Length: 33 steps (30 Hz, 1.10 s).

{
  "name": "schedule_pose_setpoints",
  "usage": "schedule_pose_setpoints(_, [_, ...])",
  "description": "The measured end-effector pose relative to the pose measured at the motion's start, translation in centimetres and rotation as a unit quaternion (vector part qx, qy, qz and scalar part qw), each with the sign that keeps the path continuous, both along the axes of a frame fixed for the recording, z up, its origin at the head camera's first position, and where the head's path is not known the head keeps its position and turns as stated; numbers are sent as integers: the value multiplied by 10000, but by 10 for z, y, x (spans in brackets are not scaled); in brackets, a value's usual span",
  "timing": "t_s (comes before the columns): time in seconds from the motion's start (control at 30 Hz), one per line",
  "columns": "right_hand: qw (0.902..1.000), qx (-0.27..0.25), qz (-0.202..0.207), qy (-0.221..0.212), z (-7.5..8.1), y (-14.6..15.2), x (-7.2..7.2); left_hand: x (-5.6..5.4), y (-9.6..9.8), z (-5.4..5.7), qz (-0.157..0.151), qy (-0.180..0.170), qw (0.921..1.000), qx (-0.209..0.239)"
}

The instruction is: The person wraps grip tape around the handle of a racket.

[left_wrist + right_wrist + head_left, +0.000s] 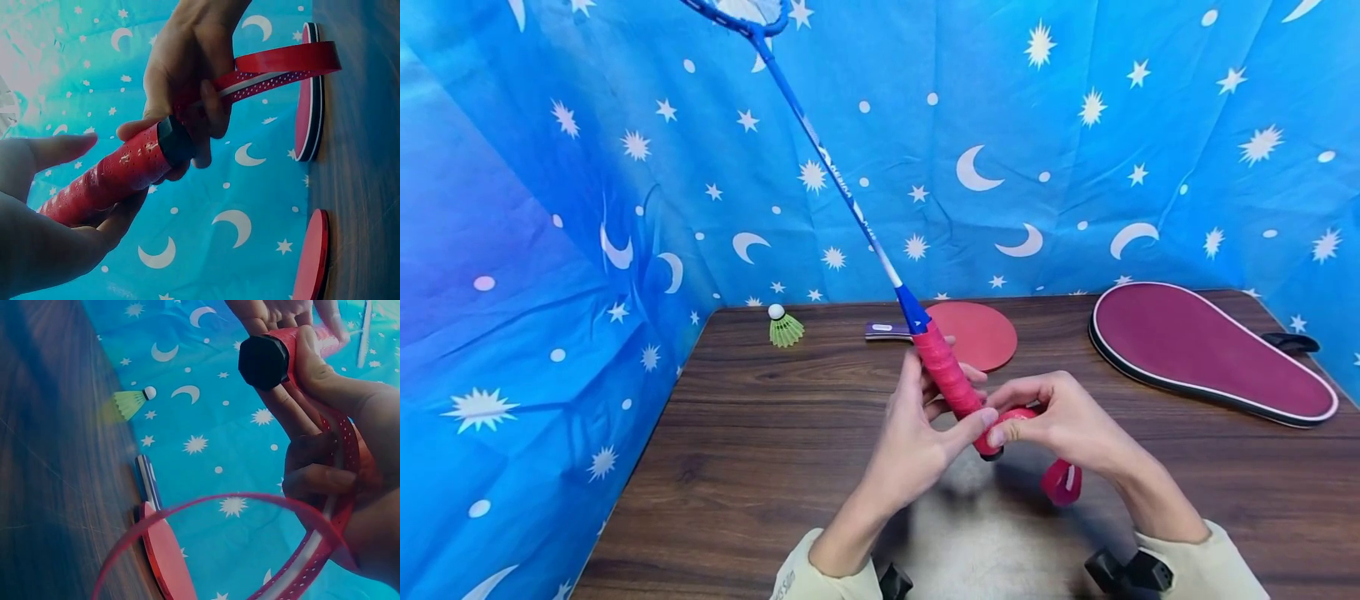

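Observation:
A blue badminton racket (831, 162) slants up to the left, its handle wrapped in perforated red overgrip tape (112, 178). My left hand (910, 442) holds the handle from below, fingers curled behind it. In the left wrist view its thumb (65, 150) stands off the wrap. My right hand (1067, 421) pinches the loose strip of tape (347, 456) close by the black butt cap (264, 362). From there the strip's tail hangs in a loop (1062, 483), with a white band along its dotted inner side. The racket head is mostly cut off above.
On the dark wooden table (760, 433) a yellow-green shuttlecock (785, 325) stands at the back left. A red table tennis bat (981, 333) lies behind the hands, partly hidden by the handle. A maroon bat case (1202, 350) lies at the right. Blue star-patterned cloth (910, 125) hangs behind.

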State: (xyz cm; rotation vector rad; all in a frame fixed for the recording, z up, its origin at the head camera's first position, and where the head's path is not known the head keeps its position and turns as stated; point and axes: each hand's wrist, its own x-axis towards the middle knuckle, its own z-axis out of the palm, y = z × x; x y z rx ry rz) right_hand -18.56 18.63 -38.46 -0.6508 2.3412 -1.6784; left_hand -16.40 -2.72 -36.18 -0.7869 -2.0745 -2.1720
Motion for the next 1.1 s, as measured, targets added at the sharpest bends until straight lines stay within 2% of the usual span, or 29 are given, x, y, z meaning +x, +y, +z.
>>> schedule_pose_setpoints(0.17, [9998, 78, -153, 94, 2, -3, 2, 1, -1, 1, 395, -163, 9987, -289])
schedule_pose_setpoints(0.33, [9995, 65, -298, 121, 4, -5, 4, 2, -5, 2, 729, -101, 9945, -739])
schedule_pose_setpoints(0.47, [9995, -23, -269, 143, 5, -5, 5, 4, -6, 5, 623, -217, 9957, -654])
schedule_pose_setpoints(0.57, [9995, -65, -205, 227, 5, -4, 5, 5, -5, 7, 420, -296, 9977, -432])
schedule_pose_setpoints(0.8, [9975, -337, 337, 518, 4, 2, 4, 5, -7, 7, 94, -263, 9995, -174])
schedule_pose_setpoints(0.93, [9974, -324, 329, 552, 3, 3, 3, 4, -7, 7, 134, -285, 9995, -40])
schedule_pose_setpoints(1.1, [9981, -375, 361, 342, 1, 2, 1, 4, -7, 8, 264, -327, 9988, 264])
